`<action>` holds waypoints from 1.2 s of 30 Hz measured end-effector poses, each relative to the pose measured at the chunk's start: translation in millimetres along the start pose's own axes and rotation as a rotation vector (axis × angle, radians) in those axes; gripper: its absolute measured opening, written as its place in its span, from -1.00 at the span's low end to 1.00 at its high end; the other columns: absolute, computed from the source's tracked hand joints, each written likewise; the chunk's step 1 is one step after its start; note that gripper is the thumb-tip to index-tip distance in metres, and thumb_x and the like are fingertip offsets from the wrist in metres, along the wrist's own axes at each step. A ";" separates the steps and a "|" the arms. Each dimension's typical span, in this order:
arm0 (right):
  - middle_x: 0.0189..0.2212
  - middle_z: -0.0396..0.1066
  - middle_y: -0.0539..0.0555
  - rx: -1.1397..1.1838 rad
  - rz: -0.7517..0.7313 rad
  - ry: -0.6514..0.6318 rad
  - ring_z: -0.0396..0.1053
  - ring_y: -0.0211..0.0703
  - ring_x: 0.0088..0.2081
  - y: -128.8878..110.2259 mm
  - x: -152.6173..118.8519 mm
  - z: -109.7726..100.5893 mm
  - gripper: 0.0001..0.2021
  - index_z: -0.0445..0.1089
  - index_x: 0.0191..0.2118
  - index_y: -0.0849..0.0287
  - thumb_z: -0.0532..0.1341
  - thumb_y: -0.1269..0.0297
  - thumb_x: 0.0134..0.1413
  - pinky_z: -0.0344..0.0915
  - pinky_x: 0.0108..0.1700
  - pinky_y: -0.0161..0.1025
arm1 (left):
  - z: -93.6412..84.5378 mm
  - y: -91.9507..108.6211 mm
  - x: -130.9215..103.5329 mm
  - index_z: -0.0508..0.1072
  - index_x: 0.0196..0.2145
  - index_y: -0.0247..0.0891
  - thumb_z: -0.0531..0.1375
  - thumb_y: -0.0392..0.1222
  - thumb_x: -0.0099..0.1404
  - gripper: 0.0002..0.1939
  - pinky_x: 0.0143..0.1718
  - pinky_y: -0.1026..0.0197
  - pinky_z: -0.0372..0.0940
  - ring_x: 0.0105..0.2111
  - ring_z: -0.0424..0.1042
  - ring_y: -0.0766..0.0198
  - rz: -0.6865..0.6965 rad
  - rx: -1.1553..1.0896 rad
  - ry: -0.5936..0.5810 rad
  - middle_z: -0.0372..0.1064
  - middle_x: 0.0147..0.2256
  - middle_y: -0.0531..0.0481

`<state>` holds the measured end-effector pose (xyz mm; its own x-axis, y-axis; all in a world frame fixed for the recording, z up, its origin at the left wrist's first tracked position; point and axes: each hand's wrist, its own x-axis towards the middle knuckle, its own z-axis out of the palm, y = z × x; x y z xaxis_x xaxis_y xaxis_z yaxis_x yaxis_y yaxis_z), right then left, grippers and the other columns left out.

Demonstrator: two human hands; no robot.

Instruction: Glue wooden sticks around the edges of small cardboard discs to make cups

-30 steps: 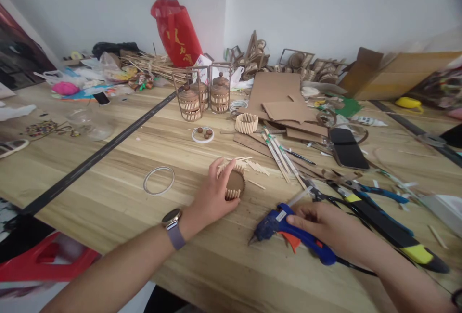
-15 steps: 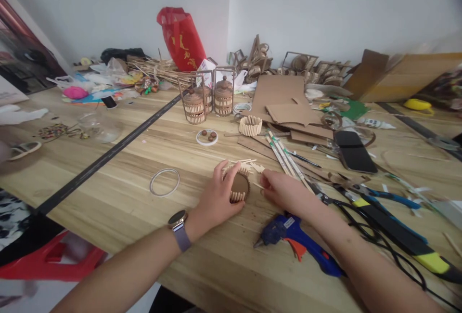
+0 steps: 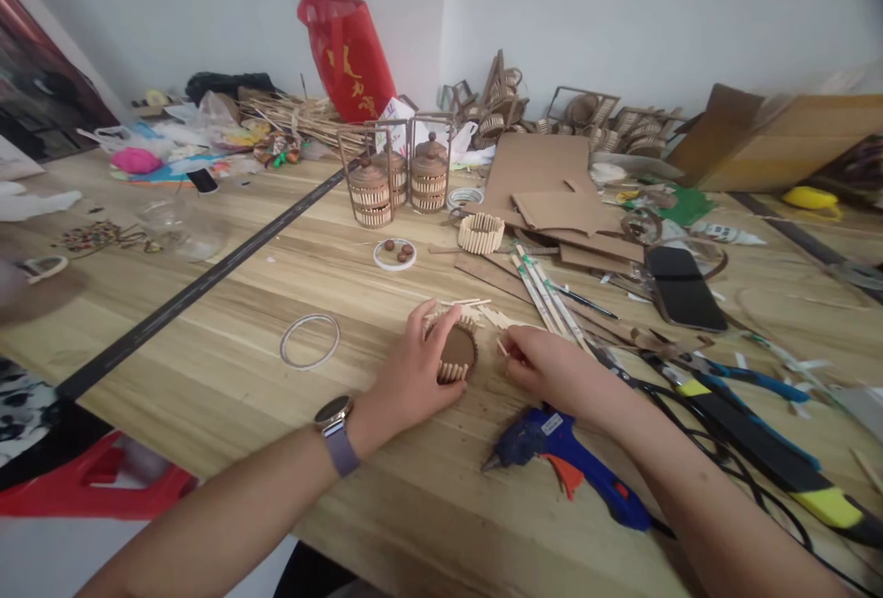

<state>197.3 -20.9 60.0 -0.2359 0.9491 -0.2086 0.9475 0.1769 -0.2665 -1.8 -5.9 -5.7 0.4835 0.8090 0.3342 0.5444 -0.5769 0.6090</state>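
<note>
My left hand (image 3: 404, 382), with a watch on its wrist, curls around a small round basket (image 3: 458, 351) on the table. The basket has a brown disc base and short wooden sticks standing around its edge; my fingers hide part of its left side. Just to the right, my right hand (image 3: 548, 366) pinches a short wooden stick (image 3: 502, 348). Several loose short sticks (image 3: 494, 314) lie behind the basket. A blue glue gun (image 3: 579, 462) rests on the table below my right hand, its nozzle pointing left.
A finished stick ring (image 3: 481, 234) stands farther back, near lidded baskets in frames (image 3: 428, 177). White rings (image 3: 310, 342) lie to the left. Cardboard sheets (image 3: 538, 166), a phone (image 3: 682, 288), blue-handled pliers (image 3: 759, 380) and a yellow-black cutter (image 3: 765, 446) crowd the right side.
The right hand has turned slightly, and the stick in its fingers now tilts more steeply. My left hand stays on the basket. The whole view has shifted a little.
</note>
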 end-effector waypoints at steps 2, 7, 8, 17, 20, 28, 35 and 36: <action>-0.45 0.43 0.05 0.045 -0.041 0.007 0.32 -0.18 -0.42 -2.9 -1.8 -2.0 -0.85 0.36 -0.34 0.17 0.07 0.47 0.08 0.13 -0.40 -0.33 | 0.4 -0.2 0.0 -0.13 0.30 -0.04 0.34 -0.34 0.02 0.01 0.20 -0.22 0.13 0.24 0.01 -0.13 -0.005 -0.001 0.002 -0.20 0.24 -0.21; -0.44 0.47 0.02 0.221 -0.156 0.018 0.36 -0.19 -0.41 -11.4 -3.8 1.8 -0.83 0.40 -0.36 0.15 0.10 0.51 0.04 0.20 -0.35 -0.32 | 0.8 -0.4 0.5 -0.13 0.29 -0.05 0.34 -0.34 0.02 0.01 0.19 -0.22 0.12 0.25 0.01 -0.15 0.003 -0.002 0.001 -0.20 0.23 -0.23; -0.44 0.47 0.02 0.225 -0.161 0.025 0.37 -0.19 -0.40 -12.8 -3.7 3.5 -0.83 0.40 -0.37 0.15 0.10 0.52 0.03 0.20 -0.34 -0.32 | 0.8 -0.4 0.6 -0.13 0.29 -0.05 0.34 -0.34 0.02 0.01 0.20 -0.23 0.11 0.25 0.00 -0.15 0.006 -0.002 0.002 -0.20 0.23 -0.24; -0.40 0.50 0.05 0.232 -0.194 0.048 0.39 -0.18 -0.36 -17.8 -0.2 17.8 -0.80 0.44 -0.36 0.17 0.11 0.54 0.07 0.23 -0.30 -0.32 | 1.2 -1.2 1.7 -0.11 0.29 -0.06 0.34 -0.31 0.03 -0.01 0.19 -0.24 0.12 0.25 0.00 -0.15 0.003 0.003 0.006 -0.17 0.23 -0.25; -0.38 0.50 0.07 0.228 -0.195 0.057 0.40 -0.16 -0.34 -17.9 0.4 20.1 -0.83 0.44 -0.34 0.18 0.12 0.52 0.10 0.24 -0.27 -0.31 | 0.8 -0.8 1.8 -0.08 0.29 -0.09 0.35 -0.30 0.03 -0.02 0.18 -0.21 0.14 0.24 0.02 -0.14 -0.006 0.003 -0.004 -0.17 0.23 -0.26; -0.37 0.43 0.09 0.210 -0.271 0.113 0.36 -0.14 -0.29 -16.0 1.7 23.4 -0.84 0.42 -0.39 0.19 0.14 0.53 0.10 0.24 -0.25 -0.29 | 2.9 -3.1 0.6 -0.13 0.29 -0.01 0.34 -0.31 0.04 -0.01 0.17 -0.23 0.15 0.25 0.00 -0.13 0.015 -0.012 0.014 -0.17 0.23 -0.22; -0.37 0.37 0.08 0.188 -0.327 0.154 0.35 -0.13 -0.26 -12.7 3.9 27.1 -0.83 0.41 -0.39 0.18 0.13 0.53 0.13 0.24 -0.22 -0.28 | 2.1 -2.5 1.0 -0.12 0.29 -0.02 0.34 -0.31 0.03 0.00 0.17 -0.22 0.15 0.24 0.02 -0.13 0.017 -0.012 0.013 -0.17 0.24 -0.23; -0.37 0.37 0.08 0.187 -0.333 0.158 0.35 -0.14 -0.26 -12.4 4.0 27.3 -0.83 0.41 -0.39 0.19 0.13 0.53 0.14 0.24 -0.22 -0.28 | 2.0 -2.4 1.0 -0.12 0.29 -0.02 0.34 -0.31 0.03 0.00 0.17 -0.22 0.14 0.24 0.02 -0.13 0.017 -0.010 0.012 -0.18 0.24 -0.23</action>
<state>178.8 -26.4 36.8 -0.4731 0.8789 0.0612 0.7658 0.4446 -0.4647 -1.3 -3.9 -8.2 0.4844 0.8005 0.3529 0.5293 -0.5894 0.6103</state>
